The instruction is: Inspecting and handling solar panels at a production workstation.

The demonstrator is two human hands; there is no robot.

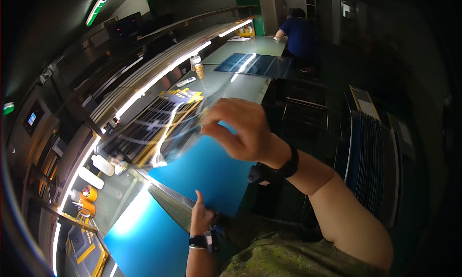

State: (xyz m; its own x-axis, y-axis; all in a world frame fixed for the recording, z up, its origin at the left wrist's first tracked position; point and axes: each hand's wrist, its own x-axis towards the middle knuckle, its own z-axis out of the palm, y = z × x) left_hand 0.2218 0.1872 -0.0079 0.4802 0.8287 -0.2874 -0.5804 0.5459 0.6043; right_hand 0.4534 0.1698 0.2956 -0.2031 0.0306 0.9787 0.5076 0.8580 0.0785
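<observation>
My right hand [245, 127] is raised over the bench, thumb and fingers pinched together on the edge of a clear plastic film [166, 132]. The film hangs out to the left, shiny and smeared by motion; dark strips with yellow edges show through it. Beneath that hand lies a smooth blue sheet [207, 171] on the bench. My left hand [202, 217] is low at the sheet's near edge, its thumb stretched up and apart; the other fingers are partly hidden. A second blue sheet [149, 236], glaring with reflected light, lies to the left.
White bottles [91, 177] and orange tape rolls [86, 207] stand along the bench's left side. A striped dark panel [252, 65] lies farther up, near a bottle [197, 66]. Another person [301, 36] sits at the far end. A rack of upright panels [370, 161] stands at right.
</observation>
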